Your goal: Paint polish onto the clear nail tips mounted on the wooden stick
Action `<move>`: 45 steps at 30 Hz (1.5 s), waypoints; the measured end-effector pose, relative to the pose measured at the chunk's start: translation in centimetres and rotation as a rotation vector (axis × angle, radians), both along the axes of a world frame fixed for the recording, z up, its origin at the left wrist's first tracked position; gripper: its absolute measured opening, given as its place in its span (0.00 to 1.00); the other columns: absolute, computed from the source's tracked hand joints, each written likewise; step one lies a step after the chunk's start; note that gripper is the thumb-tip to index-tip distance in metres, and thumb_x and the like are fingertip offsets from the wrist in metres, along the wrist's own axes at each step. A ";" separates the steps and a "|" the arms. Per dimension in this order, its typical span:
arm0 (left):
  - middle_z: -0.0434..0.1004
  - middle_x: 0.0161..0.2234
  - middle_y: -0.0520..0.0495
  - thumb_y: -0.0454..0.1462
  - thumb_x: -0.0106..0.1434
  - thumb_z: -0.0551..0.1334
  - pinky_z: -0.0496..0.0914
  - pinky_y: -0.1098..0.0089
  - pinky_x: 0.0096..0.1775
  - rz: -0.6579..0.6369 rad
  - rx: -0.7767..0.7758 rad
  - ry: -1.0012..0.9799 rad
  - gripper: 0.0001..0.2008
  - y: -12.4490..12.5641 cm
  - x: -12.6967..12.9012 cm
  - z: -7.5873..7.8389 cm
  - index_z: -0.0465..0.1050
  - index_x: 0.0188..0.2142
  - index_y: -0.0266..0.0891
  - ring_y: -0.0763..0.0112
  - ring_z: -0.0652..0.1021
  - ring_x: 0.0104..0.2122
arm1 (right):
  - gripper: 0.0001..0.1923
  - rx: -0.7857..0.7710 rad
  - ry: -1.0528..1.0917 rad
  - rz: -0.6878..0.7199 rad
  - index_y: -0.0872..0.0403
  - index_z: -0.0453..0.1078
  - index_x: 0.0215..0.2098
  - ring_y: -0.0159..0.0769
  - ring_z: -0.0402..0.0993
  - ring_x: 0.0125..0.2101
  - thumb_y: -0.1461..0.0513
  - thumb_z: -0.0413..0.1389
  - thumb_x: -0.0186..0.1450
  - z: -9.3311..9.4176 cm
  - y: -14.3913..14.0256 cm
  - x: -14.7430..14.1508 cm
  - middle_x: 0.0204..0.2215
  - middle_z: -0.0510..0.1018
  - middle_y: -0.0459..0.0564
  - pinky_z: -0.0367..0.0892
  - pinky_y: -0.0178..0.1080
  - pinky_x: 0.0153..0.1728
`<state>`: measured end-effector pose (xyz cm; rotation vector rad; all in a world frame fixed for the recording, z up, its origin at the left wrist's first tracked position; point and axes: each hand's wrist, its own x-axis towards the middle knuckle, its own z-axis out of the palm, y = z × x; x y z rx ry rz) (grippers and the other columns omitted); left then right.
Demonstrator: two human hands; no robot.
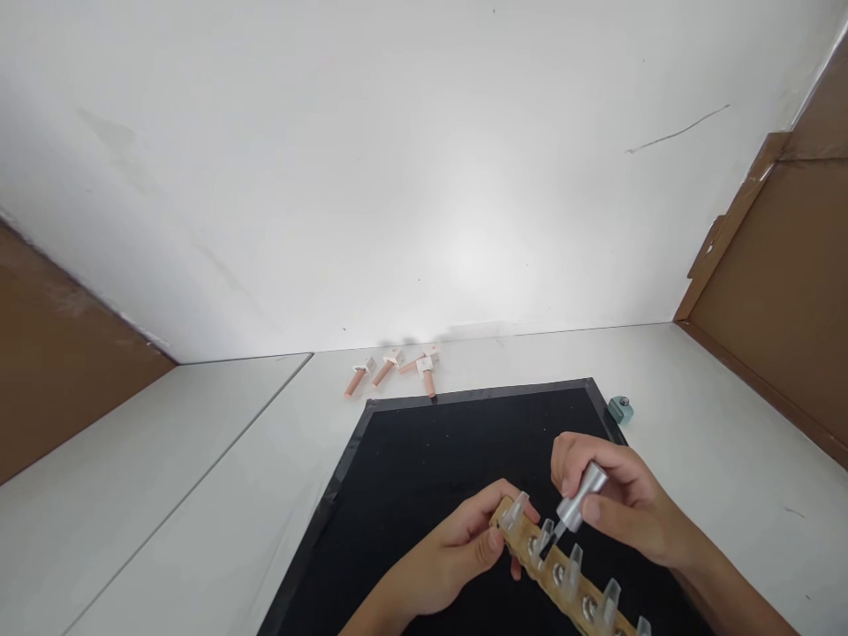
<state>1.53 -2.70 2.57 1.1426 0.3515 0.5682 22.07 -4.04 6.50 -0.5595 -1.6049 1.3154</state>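
Note:
My left hand point(460, 552) pinches the near-left end of a narrow wooden strip point(548, 581), which slants down to the lower right and runs out of view. Several clear false nail tips point(572, 567) stand up along the strip, with round silver spots beside them. Between the fingers and thumb of my right hand point(629, 512) is a nail polish brush point(581, 498) with a silver handle. Its dark bristles point down and left, at the second nail tip point(544, 535) from the strip's upper end; whether they touch it, I cannot tell.
Beneath my hands lies a black mat point(457, 442) with taped edges. Several pink sticks with whitish square heads point(388, 367) lie behind it. A small teal block point(621, 409) sits by its right corner. A white wall point(411, 177) and brown side panels point(782, 291) surround the table.

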 end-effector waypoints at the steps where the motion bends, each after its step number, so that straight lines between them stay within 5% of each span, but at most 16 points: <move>1: 0.68 0.31 0.52 0.51 0.59 0.60 0.65 0.73 0.35 0.004 -0.004 -0.001 0.18 0.0 0.0 0.0 0.70 0.39 0.39 0.76 0.69 0.30 | 0.08 0.004 -0.008 0.013 0.49 0.70 0.33 0.33 0.58 0.26 0.54 0.56 0.67 0.1 -0.1 0.0 0.26 0.62 0.43 0.54 0.36 0.26; 10: 0.66 0.30 0.52 0.50 0.59 0.60 0.66 0.74 0.34 0.005 -0.016 -0.048 0.17 -0.3 -0.1 -0.3 0.72 0.40 0.40 0.77 0.68 0.28 | 0.08 0.017 -0.023 -0.123 0.48 0.69 0.33 0.33 0.58 0.27 0.55 0.55 0.67 -0.3 0.4 0.7 0.27 0.63 0.43 0.54 0.37 0.28; 20: 0.68 0.30 0.52 0.50 0.59 0.61 0.65 0.75 0.33 0.017 -0.040 -0.056 0.17 0.0 0.0 0.0 0.72 0.40 0.39 0.78 0.70 0.28 | 0.06 0.067 -0.003 0.035 0.48 0.71 0.36 0.33 0.59 0.26 0.56 0.56 0.67 0.5 -0.1 0.1 0.26 0.63 0.44 0.55 0.36 0.26; 32: 0.72 0.29 0.51 0.50 0.59 0.61 0.67 0.73 0.32 0.080 -0.040 -0.062 0.19 -0.1 0.0 -0.9 0.71 0.39 0.38 0.75 0.73 0.28 | 0.09 -0.070 0.139 -0.052 0.50 0.70 0.31 0.33 0.57 0.25 0.54 0.58 0.64 -1.9 1.2 0.5 0.24 0.61 0.42 0.53 0.37 0.27; 45: 0.74 0.29 0.48 0.51 0.58 0.61 0.65 0.70 0.31 0.142 -0.040 -0.062 0.19 -0.2 0.2 -0.4 0.71 0.38 0.36 0.72 0.74 0.27 | 0.10 -0.163 0.255 -0.088 0.52 0.70 0.27 0.34 0.55 0.22 0.55 0.60 0.61 -1.2 1.2 0.4 0.21 0.62 0.43 0.53 0.38 0.25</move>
